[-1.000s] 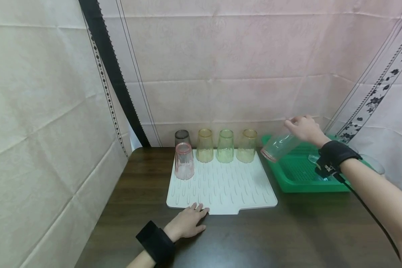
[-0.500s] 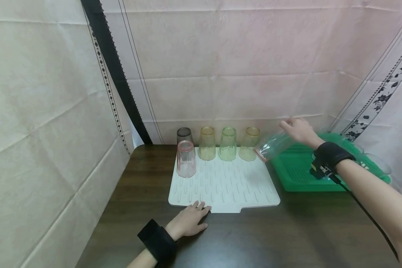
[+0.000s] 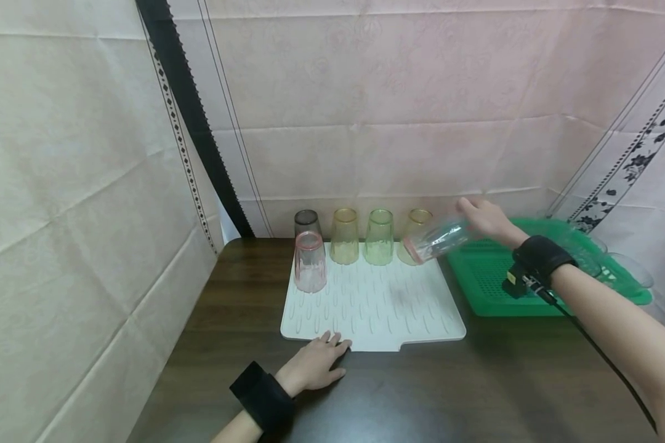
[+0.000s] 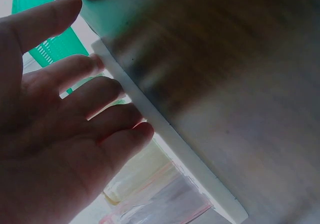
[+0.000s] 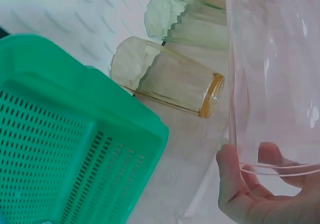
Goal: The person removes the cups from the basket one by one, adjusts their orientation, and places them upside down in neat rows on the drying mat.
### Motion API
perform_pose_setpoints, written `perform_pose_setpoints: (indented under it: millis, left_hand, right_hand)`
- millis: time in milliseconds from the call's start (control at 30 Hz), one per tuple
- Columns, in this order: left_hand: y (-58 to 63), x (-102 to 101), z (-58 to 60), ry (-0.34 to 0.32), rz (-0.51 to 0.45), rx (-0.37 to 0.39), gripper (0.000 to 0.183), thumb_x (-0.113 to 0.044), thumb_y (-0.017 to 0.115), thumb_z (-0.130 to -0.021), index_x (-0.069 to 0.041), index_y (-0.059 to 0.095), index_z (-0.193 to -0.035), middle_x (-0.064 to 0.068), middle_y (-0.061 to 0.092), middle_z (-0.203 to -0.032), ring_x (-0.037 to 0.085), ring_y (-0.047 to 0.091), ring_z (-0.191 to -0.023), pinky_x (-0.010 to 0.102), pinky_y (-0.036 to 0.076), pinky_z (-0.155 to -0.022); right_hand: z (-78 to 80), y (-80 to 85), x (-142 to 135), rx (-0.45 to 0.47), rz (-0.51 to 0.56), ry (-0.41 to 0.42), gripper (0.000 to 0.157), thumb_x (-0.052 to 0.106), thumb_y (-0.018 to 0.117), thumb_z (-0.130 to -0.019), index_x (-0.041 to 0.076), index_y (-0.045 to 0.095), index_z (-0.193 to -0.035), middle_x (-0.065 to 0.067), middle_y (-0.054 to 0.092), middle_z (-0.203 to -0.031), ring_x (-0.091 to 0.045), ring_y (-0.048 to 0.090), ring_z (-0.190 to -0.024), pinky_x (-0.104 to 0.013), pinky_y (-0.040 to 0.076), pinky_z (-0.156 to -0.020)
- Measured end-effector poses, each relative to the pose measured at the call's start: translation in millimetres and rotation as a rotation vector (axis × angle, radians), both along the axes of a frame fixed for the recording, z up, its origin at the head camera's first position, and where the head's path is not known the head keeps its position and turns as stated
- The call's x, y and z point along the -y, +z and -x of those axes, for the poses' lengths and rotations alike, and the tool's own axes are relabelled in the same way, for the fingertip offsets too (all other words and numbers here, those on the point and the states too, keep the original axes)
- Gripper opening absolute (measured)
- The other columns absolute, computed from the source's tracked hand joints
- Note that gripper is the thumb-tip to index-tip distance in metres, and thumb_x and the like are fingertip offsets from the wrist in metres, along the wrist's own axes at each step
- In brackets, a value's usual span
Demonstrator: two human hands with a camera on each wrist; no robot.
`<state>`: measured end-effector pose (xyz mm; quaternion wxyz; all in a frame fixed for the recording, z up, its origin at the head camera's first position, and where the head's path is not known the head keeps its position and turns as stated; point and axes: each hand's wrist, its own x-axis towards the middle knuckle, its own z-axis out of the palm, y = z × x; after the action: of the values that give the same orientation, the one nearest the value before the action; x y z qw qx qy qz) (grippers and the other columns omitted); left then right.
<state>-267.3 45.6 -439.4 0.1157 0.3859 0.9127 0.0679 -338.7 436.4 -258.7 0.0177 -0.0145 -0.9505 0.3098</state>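
My right hand (image 3: 484,218) grips a clear, pink-tinted drinking glass (image 3: 438,239) near its rim. The glass is tilted, its base pointing left over the back right of the white ridged mat (image 3: 377,307). In the head view it overlaps an amber glass (image 3: 419,218) standing there. Left of that, a green glass (image 3: 379,237), a yellow glass (image 3: 345,237) and a grey glass (image 3: 306,221) stand along the back. A pink glass (image 3: 310,261) stands in front of the grey one. My left hand (image 3: 314,363) rests at the mat's front edge, fingers (image 4: 105,92) extended.
A green perforated basket (image 3: 487,301) sits right of the mat, with clear glasses (image 3: 632,271) at its right side, partly behind my right forearm. The dark wooden table (image 3: 421,394) backs onto a hanging pale cloth (image 3: 388,111).
My right hand has carried the pink-tinted glass left from above the basket to over the mat's back right. My left hand stays at the front edge; the view has shifted slightly.
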Motion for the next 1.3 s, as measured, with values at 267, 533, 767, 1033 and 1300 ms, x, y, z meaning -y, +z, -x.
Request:
perform_pose_setpoints:
  millis: [267, 533, 767, 1033, 1300]
  left_hand:
    - [0.1, -0.5, 0.6, -0.003, 0.001, -0.001, 0.055, -0.036, 0.060, -0.095, -0.015, 0.047, -0.144, 0.015, 0.047, -0.147, 0.035, 0.041, -0.138, 0.044, 0.038, -0.111]
    - [5.7, -3.0, 2.3, -0.005, 0.033, 0.004, 0.054, -0.036, 0.058, -0.096, -0.017, 0.046, -0.144, 0.014, 0.046, -0.148, 0.033, 0.040, -0.139, 0.045, 0.037, -0.111]
    - [5.0, -0.3, -1.4, 0.006, 0.044, 0.044, 0.056, -0.035, 0.060, -0.095, -0.019, 0.043, -0.147, 0.011, 0.043, -0.151, 0.030, 0.037, -0.142, 0.047, 0.034, -0.113]
    - [1.4, 1.9, 0.9, 0.015, 0.024, 0.075, 0.056, -0.036, 0.060, -0.095, -0.020, 0.044, -0.146, 0.010, 0.042, -0.152, 0.029, 0.036, -0.142, 0.049, 0.032, -0.114]
    - [6.5, 0.9, 1.8, 0.018, 0.015, 0.092, 0.055, -0.035, 0.059, -0.095, -0.020, 0.044, -0.146, 0.011, 0.043, -0.151, 0.029, 0.036, -0.142, 0.050, 0.032, -0.114]
  right_hand:
    - [-2.3, -2.6, 8.6, 0.066, 0.133, 0.006, 0.073, 0.048, 0.010, -0.100, -0.005, 0.030, -0.146, -0.033, 0.031, -0.149, -0.050, 0.053, -0.118, -0.048, 0.055, -0.087]
    - [0.8, -20.6, 22.8, 0.100, 0.292, 0.105, 0.069, 0.044, 0.007, -0.102, -0.005, 0.032, -0.144, -0.036, 0.031, -0.146, -0.057, 0.044, -0.124, -0.055, 0.052, -0.091]
    - [2.0, -34.5, 33.8, 0.115, 0.332, 0.149, 0.073, 0.051, 0.009, -0.103, -0.002, 0.039, -0.143, -0.033, 0.046, -0.133, -0.051, 0.053, -0.118, -0.053, 0.053, -0.090]
    - [5.9, -42.0, 37.6, 0.132, 0.387, 0.103, 0.071, 0.049, 0.008, -0.102, -0.001, 0.033, -0.146, -0.032, 0.037, -0.143, -0.052, 0.046, -0.126, -0.051, 0.051, -0.093]
    - [7.8, -46.9, 38.6, 0.094, 0.410, 0.007, 0.072, 0.048, 0.004, -0.100, 0.001, 0.029, -0.149, -0.028, 0.047, -0.130, -0.029, 0.063, -0.083, -0.045, 0.056, -0.085]
